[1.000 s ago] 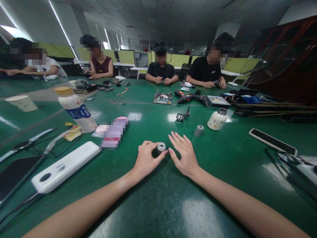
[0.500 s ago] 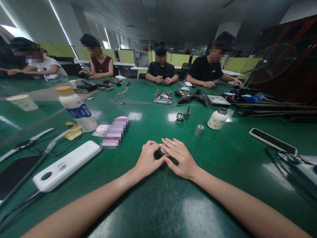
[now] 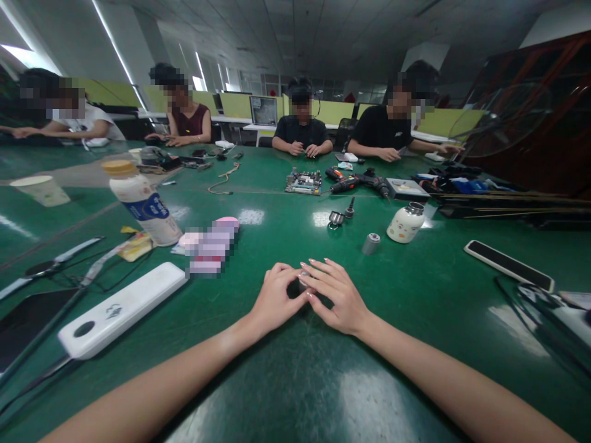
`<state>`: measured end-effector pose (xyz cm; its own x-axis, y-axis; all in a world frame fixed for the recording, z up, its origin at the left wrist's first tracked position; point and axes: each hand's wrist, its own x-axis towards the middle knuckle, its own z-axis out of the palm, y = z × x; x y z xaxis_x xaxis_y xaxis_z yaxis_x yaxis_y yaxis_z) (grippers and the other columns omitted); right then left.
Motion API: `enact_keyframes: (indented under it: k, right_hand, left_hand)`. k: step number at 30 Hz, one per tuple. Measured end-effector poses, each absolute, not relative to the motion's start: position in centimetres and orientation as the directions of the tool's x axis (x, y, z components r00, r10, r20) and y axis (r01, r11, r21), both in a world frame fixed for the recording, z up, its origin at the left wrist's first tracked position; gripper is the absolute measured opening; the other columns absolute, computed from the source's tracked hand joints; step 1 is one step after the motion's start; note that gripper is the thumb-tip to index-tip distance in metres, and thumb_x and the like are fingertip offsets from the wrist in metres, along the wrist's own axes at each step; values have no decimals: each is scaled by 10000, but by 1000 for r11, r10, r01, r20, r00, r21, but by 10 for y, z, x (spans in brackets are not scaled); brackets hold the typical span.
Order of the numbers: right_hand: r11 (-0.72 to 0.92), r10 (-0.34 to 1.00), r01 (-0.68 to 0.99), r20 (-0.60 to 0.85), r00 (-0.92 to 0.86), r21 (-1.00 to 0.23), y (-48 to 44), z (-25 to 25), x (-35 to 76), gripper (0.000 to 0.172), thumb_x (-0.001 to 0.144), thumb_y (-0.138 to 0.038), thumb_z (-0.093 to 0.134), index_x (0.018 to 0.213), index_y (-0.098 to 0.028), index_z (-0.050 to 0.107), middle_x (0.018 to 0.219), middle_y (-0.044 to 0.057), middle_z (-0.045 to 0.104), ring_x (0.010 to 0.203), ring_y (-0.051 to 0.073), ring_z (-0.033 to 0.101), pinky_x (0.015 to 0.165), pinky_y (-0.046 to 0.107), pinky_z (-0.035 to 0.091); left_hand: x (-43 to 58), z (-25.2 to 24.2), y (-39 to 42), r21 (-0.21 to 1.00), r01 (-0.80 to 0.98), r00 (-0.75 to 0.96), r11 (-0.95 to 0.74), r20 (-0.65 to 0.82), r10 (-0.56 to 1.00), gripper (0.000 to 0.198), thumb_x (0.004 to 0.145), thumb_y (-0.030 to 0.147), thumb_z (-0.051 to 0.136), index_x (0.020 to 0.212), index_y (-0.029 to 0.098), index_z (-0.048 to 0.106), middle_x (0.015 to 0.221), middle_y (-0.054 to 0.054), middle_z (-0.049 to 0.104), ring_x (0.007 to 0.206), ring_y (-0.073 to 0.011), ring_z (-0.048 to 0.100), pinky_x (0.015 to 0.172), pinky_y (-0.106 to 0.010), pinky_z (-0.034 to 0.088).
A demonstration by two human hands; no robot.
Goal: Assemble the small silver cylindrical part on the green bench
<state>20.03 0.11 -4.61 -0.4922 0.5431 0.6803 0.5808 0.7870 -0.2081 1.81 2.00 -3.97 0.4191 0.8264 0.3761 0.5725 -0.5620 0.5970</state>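
Head view: small metal part is clasped by left hand and right hand fingers; probably best held flat on table.

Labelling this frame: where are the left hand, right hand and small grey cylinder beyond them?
left hand [image 3: 276, 300], head view, back of hand.
right hand [image 3: 339, 296], head view, back of hand.
small grey cylinder [image 3: 370, 244], head view, its side wall.

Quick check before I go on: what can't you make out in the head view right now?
Head view:
Metal part: nearly covered by left hand and right hand; grip unclear.
Pink item: blurred out.
Bottle: label too small to read.
Dark wires: cut off by right edge.
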Motion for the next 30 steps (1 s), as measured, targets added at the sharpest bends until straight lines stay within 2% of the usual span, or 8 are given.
enact_keyframes:
  k: [5,8,11,14,19,23,27,30]
  right_hand:
    - [770,541,615,689,-482,-174,-1,-44,200,462,929,-241,464,1388,-194,481,1417,79,515,1347,203,437,1133,457,333]
    - [663,638,720,658,-400,-205,-1,-43,201,486,934,-282,451,1414,-208,456,1462,59,460,1380,217,386,1144,451,306]
    - [463,795,837,555,-245,-293,3,-46,202,473,960,-352,423,1408,-209,471,1457,52,467,1391,237,364,1124,452,321]
    - [267,912,902,390,-123,-340,7,-50,201,473,973,-409,402,1371,-183,521,1410,79,520,1386,260,373,1108,461,329]
    - [200,962,942,239,-136,-270,7,-52,199,488,944,-391,468,1377,-171,514,1457,111,451,1412,259,330,1139,459,268]
    - [208,952,939,276,-130,-275,8,-55,200,460,933,-384,488,1356,-209,541,1467,114,438,1402,267,348,1121,464,290]
    - [266,876,900,477,-75,-346,18,-61,209,457,914,-336,532,1360,-234,528,1352,97,578,1267,261,514,1046,483,375]
    - [260,837,898,547,-26,-354,26,-66,217,380,897,-369,577,1252,-243,629,1313,110,605,1231,297,524,986,523,407]
  left_hand:
    - [18,-39,20,594,582,415,-555,370,831,210,812,322,638,980,209,696,937,-50,697,952,-243,546,838,-405,417]
    - [18,-40,20,586,593,407,-552,374,833,253,831,363,627,1036,230,692,943,-42,700,958,-242,546,847,-407,407]
    - [19,-40,20,579,600,398,-551,382,834,259,844,389,623,1052,251,693,940,-30,702,956,-236,548,852,-404,399]
    - [19,-40,19,578,602,400,-551,378,835,273,836,412,643,1056,259,696,935,-26,703,951,-235,548,847,-401,397]
    - [19,-41,19,587,599,396,-545,374,839,297,840,425,643,1085,263,691,958,-29,703,962,-233,546,854,-398,399]
    - [19,-41,19,588,600,396,-542,370,840,298,842,431,640,1078,258,694,952,-31,703,960,-232,546,855,-398,404]
    - [19,-40,19,590,601,394,-539,368,842,320,840,444,636,1085,244,691,954,-39,702,962,-236,548,860,-402,409]
    - [19,-39,18,593,603,390,-533,364,846,334,834,454,642,1086,241,691,952,-41,702,961,-238,551,864,-406,411]
